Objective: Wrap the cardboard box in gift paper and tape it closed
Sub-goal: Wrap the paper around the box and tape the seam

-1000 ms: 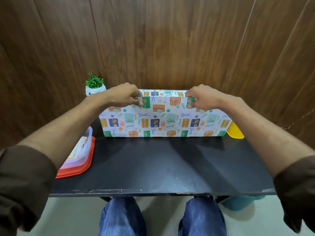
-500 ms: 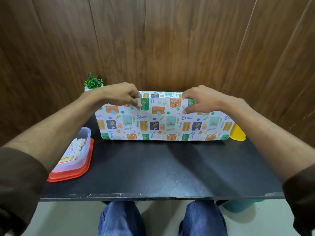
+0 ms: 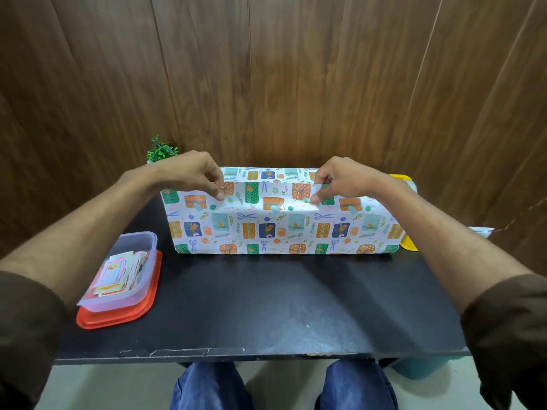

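Note:
White gift paper [image 3: 281,229] printed with orange, blue and green parcels stands draped over the box at the back of the black table [image 3: 260,306]. The cardboard box is fully hidden under it. My left hand [image 3: 196,174] pinches the paper's upper edge left of centre, fingers curled down over the front. On the right of centre my right hand [image 3: 337,180] pinches the same edge, thumb pressed on the front face. A strip of paper [image 3: 266,174] shows behind that edge, on top of the box.
A clear plastic tub [image 3: 124,270] with paper scraps sits on a red lid [image 3: 118,316] at the left. A small green plant [image 3: 161,150] stands behind my left hand. A yellow object [image 3: 408,244] pokes out behind the paper's right end. A wood-panelled wall rises close behind.
Both hands have lifted and pulled the paper's upper edge toward me, so more of the top strip shows behind it. The view has tilted slightly downward.

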